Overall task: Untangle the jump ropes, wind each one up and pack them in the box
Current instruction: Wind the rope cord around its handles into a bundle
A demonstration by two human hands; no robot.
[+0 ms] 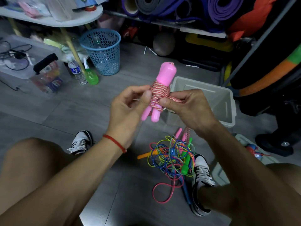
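Fingers (147,95) of the left hand (125,110) pinched the wound pink jump rope (160,92) at its coils, while the right hand (187,106) gripped the red-and-white cord (176,100) running out sideways from the bundle. Two pink handles (166,73) lay side by side, their long axis nearly upright, thick ends tilted up and away, narrow ends pointing down between both thumbs. Just behind the right fingers stood one open grey box (228,101). Below both hands, on the floor between two sneakers, lay one tangled pile of ropes (172,157), its strands blue, yellow, green, pink and orange; how many ropes it held I could not tell.
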